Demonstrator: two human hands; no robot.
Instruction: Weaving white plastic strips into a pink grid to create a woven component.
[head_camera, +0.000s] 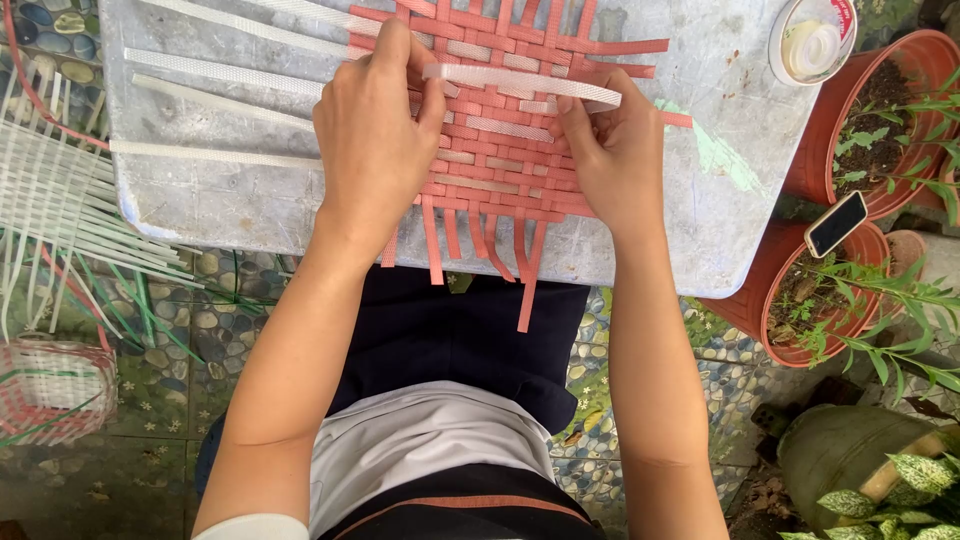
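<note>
A woven mat of salmon-pink plastic strips (500, 170) lies on a grey worn tabletop (230, 205), with white strips threaded across it. My left hand (375, 130) pinches the left part of a white strip (530, 82) that crosses the mat. My right hand (610, 150) holds the same strip near its right end, fingers pressed on the weave. Loose pink strip ends (525, 280) hang over the table's near edge.
Several long white strips (220, 75) lie on the table's left. A round white container (812, 40) sits at the far right corner. Two terracotta plant pots (880, 110) stand at right, a phone (835, 223) on one rim. A half-woven basket (55, 385) lies at left.
</note>
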